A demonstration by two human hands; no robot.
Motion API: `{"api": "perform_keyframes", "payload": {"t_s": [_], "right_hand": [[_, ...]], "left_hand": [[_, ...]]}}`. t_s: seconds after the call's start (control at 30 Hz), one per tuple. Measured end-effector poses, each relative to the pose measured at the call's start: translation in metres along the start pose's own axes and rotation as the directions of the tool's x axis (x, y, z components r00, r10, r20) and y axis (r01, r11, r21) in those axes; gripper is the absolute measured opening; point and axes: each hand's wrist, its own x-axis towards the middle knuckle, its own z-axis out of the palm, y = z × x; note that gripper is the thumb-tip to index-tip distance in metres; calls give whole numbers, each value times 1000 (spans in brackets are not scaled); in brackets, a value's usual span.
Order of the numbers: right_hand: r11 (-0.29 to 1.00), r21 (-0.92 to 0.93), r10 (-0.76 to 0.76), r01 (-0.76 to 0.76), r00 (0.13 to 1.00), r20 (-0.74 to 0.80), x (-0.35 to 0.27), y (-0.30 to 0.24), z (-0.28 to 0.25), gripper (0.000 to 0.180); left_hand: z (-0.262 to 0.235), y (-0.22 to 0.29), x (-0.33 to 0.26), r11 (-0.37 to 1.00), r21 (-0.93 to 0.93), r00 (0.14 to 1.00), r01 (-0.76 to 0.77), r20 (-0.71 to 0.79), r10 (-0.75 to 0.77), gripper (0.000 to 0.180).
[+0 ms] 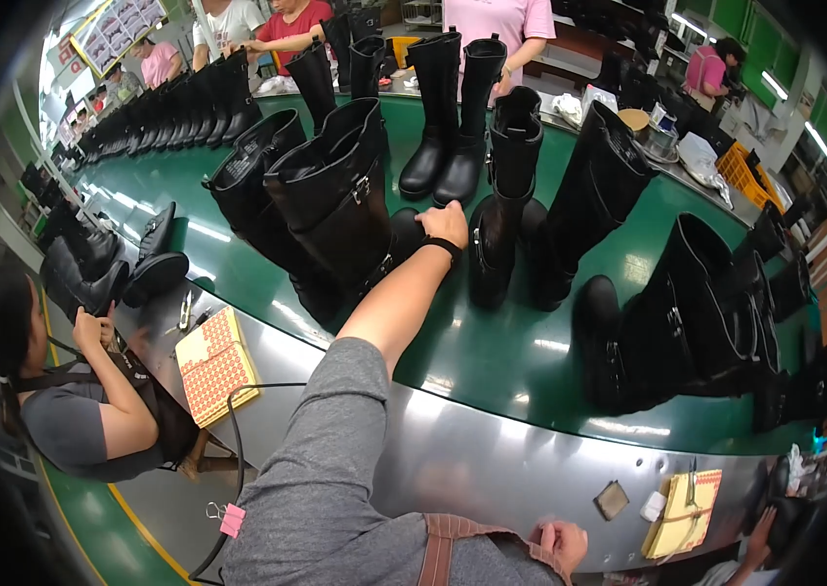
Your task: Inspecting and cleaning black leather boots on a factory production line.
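Left hand (446, 225) reaches out, touching black boot (340, 210).

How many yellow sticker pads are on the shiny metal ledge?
2. One pad lies at the left, next to the seated person. A second pad sits at the lower right, near the picture's bottom edge. More may be hidden outside the picture.

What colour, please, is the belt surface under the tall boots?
The belt surface is glossy dark green, seen best in the head view, under the black boots.
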Motion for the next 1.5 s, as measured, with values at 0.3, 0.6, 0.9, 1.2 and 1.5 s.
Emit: {"api": "perform_keyframes", "payload": {"t_s": [0.3, 0.6, 0.9, 1.2, 1.5], "right_hand": [[993, 15, -120, 119, 990, 80, 11, -21, -14, 11], [983, -9, -185, 186, 981, 53, 13, -12, -8, 9], [974, -192, -47, 117, 941, 334, 1, 9, -9, 22], [982, -161, -48, 96, 959, 280, 3, -1, -15, 12], [982, -86, -162, 168, 984, 77, 13, -3, -6, 9]], "left_hand": [[-68, -33, -81, 939, -285, 978, -193, 15, 206, 19], [-10, -40, -18, 948, -281, 988, -149, -73, 133, 47], [28, -29, 45, 980, -192, 998, -49, -57, 39, 59], [30, -44, 31, 978, -137, 986, -160, -62, 152, 55], [-25, -32, -56, 925, 97, 930, -368, 40, 366, 17]]}}
